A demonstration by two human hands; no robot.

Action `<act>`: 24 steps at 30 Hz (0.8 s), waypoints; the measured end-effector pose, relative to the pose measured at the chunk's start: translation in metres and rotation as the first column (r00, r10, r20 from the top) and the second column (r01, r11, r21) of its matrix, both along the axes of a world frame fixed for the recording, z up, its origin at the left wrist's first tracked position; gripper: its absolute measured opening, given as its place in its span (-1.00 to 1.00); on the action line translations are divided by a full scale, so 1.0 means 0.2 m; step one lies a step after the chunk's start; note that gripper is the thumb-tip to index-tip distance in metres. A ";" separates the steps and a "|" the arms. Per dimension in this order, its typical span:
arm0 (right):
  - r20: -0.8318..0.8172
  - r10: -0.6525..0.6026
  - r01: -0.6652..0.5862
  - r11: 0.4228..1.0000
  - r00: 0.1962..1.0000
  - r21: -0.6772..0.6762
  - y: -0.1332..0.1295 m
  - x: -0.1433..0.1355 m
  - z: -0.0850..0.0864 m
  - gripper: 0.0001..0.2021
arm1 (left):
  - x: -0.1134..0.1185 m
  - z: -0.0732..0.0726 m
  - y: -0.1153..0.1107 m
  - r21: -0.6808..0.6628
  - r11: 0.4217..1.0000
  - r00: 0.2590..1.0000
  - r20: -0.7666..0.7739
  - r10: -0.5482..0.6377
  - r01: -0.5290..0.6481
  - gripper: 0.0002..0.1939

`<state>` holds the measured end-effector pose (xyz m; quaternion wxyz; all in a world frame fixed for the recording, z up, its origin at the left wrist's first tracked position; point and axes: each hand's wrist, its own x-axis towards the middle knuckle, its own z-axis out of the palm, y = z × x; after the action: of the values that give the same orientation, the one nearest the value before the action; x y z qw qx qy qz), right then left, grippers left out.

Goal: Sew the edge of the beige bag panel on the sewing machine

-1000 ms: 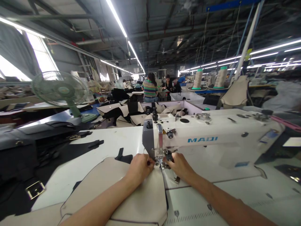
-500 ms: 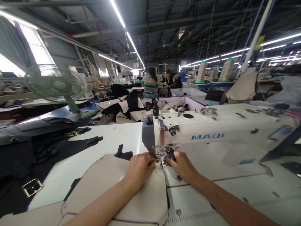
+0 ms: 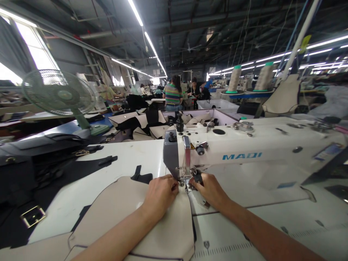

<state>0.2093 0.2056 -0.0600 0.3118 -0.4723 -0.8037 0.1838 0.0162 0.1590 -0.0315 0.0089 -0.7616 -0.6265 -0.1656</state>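
A white sewing machine [image 3: 239, 152] stands on a white table. Beside its needle area, my left hand [image 3: 162, 192] rests on a large beige panel [image 3: 108, 210], fingers curled together; what they pinch, if anything, is hidden. My right hand [image 3: 208, 186] is on the other side of the needle, its thumb and fingers closed by the presser foot [image 3: 187, 186] and a small black part [image 3: 198, 177]; its exact hold is too small to tell. The panel's dark edge runs from the presser foot toward me. A black strap piece [image 3: 143, 175] lies behind the panel.
Black pieces with a gold buckle [image 3: 33, 216] lie at the left. A green fan [image 3: 61, 94] stands behind them. Beyond the machine is a bin [image 3: 223, 116] of beige and black pieces. Thread cones [image 3: 234, 80] stand at the back right; a person in a striped shirt [image 3: 173, 95] is farther off.
The camera view has shifted slightly, so the fan and buckle appear a little farther left. Both hands stay in nearly the same place by the needle.
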 end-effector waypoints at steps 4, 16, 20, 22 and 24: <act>-0.010 -0.005 0.005 1.000 1.000 -0.009 0.00 0.00 0.00 -0.76 | 0.00 0.00 0.00 0.008 1.000 1.000 -0.023 -0.004 0.004 -0.81; -0.144 -0.030 0.011 0.992 0.989 -0.124 -0.01 -0.05 0.00 -0.82 | 0.00 -0.02 0.01 0.028 0.999 0.999 -0.016 -0.029 0.029 -0.82; -0.172 -0.065 0.047 0.993 0.983 -0.106 0.00 -0.08 -0.02 -0.81 | 0.00 -0.01 0.01 0.026 1.000 0.999 -0.039 -0.010 0.011 -0.82; -0.172 -0.070 0.054 0.994 0.983 -0.095 0.00 -0.09 -0.02 -0.81 | 0.01 -0.01 0.02 0.024 1.000 0.999 -0.051 -0.002 0.003 -0.83; -0.169 -0.074 0.060 0.994 0.983 -0.086 0.00 -0.09 -0.02 -0.83 | 0.01 -0.01 0.02 0.022 1.000 0.998 -0.062 0.000 0.001 -0.84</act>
<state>0.1906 0.2046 -0.0639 0.3669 -0.4937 -0.7492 0.2455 0.0185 0.1637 -0.0334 0.0367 -0.7663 -0.6239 -0.1489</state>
